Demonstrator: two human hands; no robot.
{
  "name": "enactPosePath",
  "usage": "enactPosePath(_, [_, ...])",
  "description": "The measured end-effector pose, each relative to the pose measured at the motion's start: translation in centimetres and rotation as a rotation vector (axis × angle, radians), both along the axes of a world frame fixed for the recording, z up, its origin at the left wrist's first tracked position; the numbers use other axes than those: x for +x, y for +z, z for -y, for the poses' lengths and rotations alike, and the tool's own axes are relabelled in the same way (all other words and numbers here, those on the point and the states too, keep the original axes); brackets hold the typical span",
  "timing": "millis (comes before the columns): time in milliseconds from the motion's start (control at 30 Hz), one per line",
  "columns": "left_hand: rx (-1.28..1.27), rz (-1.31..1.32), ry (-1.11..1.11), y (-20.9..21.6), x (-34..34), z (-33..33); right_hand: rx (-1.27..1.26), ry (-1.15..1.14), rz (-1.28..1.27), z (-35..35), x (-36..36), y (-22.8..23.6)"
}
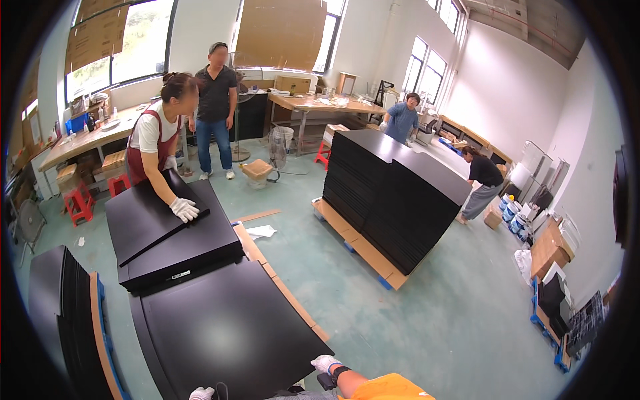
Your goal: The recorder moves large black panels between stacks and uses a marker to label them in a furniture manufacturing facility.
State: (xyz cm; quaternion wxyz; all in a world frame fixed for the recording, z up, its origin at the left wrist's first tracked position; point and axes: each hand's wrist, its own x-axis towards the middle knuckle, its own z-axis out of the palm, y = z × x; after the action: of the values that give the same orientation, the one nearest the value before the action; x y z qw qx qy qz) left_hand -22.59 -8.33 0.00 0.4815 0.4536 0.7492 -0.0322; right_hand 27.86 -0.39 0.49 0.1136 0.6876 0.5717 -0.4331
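A large flat black panel (227,330) lies at the near left, on top of another black sheet whose rim shows along its left side. My right hand (325,363), in a white glove, is closed on the panel's near right corner. At the bottom edge of the picture my left hand (201,394), gloved too, has its fingers curled over the panel's near edge; most of it is cut off. Just beyond sits a stack of black panels (180,233). Across it a co-worker in a dark red apron rests a gloved hand (185,209) beside a narrow black strip (157,241).
A tall stack of black panels (393,193) stands on a cardboard-topped pallet, right of centre. More black panels (50,313) stand at far left. One person (215,100) stands by the windows; two others are behind the tall stack. Workbenches (313,103) line the wall.
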Motion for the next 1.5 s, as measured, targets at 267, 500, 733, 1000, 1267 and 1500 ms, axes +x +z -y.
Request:
enactPosePath(267, [0.345, -0.008, -0.572, -6.3, -1.2, -2.0, 0.037, -0.035, 0.067, 1.9, 2.1, -0.6])
enactPosePath(500, [0.497, -0.19, -0.483, 2.3, 2.8, -7.9, -0.416, -1.069, -1.269, -3.5, -1.1, 0.7])
enactPosePath(733, [0.498, 0.783, 0.391, 19.7, 12.3, -11.2, -0.268, -1.129, -1.612, -9.5, -16.8, 17.2])
enactPosePath(1000, [0.726, 0.993, 0.524, 22.2, 14.8, -12.9, -0.368, -0.775, -1.736, -5.9, -24.6, 20.1])
enactPosePath(1267, [0.816, 1.131, 0.63, 23.8, 16.4, -13.0, -0.289, -0.842, -1.935, -5.9, -24.4, 21.9])
enactPosePath(1500, [0.903, 1.217, 0.729, 23.4, 16.4, -14.7, -0.226, -0.663, -1.949, -4.7, -23.8, 26.3])
